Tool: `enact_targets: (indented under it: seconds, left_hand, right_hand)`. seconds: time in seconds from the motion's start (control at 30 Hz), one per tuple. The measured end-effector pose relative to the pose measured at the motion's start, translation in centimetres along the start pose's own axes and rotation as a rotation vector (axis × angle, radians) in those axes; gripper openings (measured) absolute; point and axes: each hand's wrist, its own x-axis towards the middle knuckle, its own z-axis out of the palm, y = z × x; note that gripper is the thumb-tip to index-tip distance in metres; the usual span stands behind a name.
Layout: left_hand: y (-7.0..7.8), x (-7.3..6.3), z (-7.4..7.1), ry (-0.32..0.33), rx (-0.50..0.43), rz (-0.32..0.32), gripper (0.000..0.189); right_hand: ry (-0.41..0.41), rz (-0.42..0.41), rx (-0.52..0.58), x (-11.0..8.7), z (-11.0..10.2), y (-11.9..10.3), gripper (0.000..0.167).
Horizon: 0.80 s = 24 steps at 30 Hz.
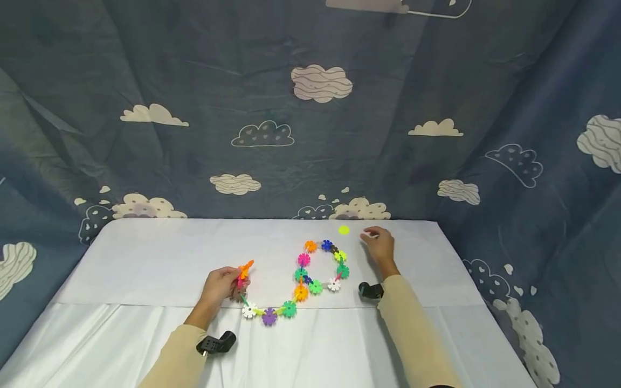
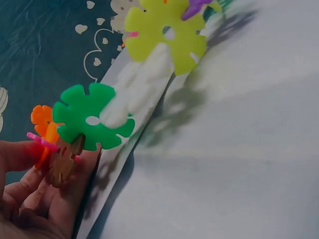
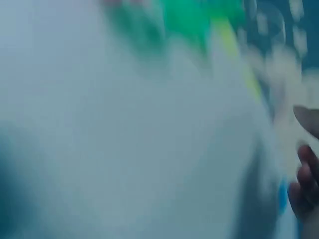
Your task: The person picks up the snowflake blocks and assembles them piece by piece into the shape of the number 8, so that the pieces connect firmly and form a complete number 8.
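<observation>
A chain of interlocking plastic flower discs (image 1: 269, 316) in many colours lies on the white cloth, its right part closed into a ring. My left hand (image 1: 218, 288) pinches the chain's left end between thumb and fingers. That end has orange discs (image 2: 42, 115), a pink disc (image 2: 43, 142) and a brown disc (image 2: 64, 162), followed by a green disc (image 2: 82, 117). At the back right my right hand (image 1: 380, 249) hovers with thumb and fingers apart and nothing visible between them. Nearest to it is a loose yellow disc (image 1: 344, 230). The right wrist view is badly blurred.
The white-covered table (image 1: 160, 258) meets a dark blue curtain (image 1: 204, 161) with cloud prints at its back and sides. Each wrist wears a black camera, such as the left one (image 1: 216, 343). A small blue spot (image 3: 283, 195) near the right fingers is too blurred to identify.
</observation>
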Motion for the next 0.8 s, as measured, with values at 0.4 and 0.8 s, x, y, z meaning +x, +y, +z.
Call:
enact_targets:
  seconds: [0.4,0.8]
  left_hand:
    - [-0.3,0.0,-0.3,-0.007,-0.015,0.006,0.025]
    - [0.3,0.2,-0.6,-0.061,-0.002,-0.033,0.018]
  right_hand:
    - [-0.111,0.236,-0.385,2.3,-3.3,3.5,0.055]
    - [-0.051,0.175,-0.098,1.8,-3.0,4.1,0.028]
